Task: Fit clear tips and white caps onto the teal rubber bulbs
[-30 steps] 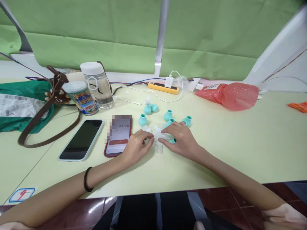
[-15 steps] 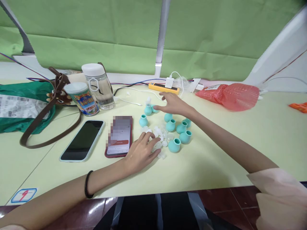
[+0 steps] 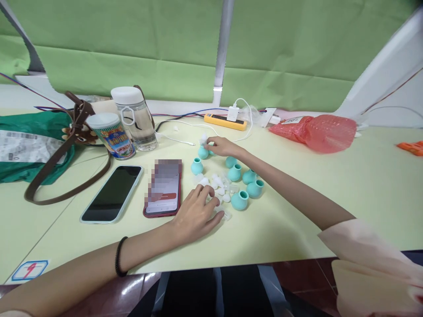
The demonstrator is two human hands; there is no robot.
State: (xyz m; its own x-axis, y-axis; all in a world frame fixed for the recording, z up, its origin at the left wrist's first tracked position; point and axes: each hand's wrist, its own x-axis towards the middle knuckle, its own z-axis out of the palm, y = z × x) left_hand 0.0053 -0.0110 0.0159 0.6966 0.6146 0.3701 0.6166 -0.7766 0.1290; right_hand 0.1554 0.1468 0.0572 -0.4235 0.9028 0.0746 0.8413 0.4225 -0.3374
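Note:
My right hand (image 3: 220,145) reaches across the table, its thumb and fingers pinched at a translucent white tip (image 3: 203,139). That tip stands on top of a small teal squeeze bulb (image 3: 202,152); another teal bulb beside it is partly hidden by my fingers. My left hand (image 3: 197,210) rests at the near edge of a pile of translucent white plastic pieces (image 3: 218,182), fingers bent and apart, thumb stretched out. Nothing held shows in it. Several open-necked teal bulbs (image 3: 239,200) stand right of the pile, and one teal bulb (image 3: 197,166) stands behind it.
To the left lie a phone in a red case (image 3: 163,189) and a phone in a pale case (image 3: 112,193). Behind them stand a noodle cup (image 3: 112,136) and a water bottle (image 3: 135,119). A yellow power strip (image 3: 224,122) and a red bubble-wrap package (image 3: 324,132) lie along the back.
My right hand has moved left and lower, its spread fingers closing at the tip on the far teal bulb. My left hand has shifted only slightly at the pile.

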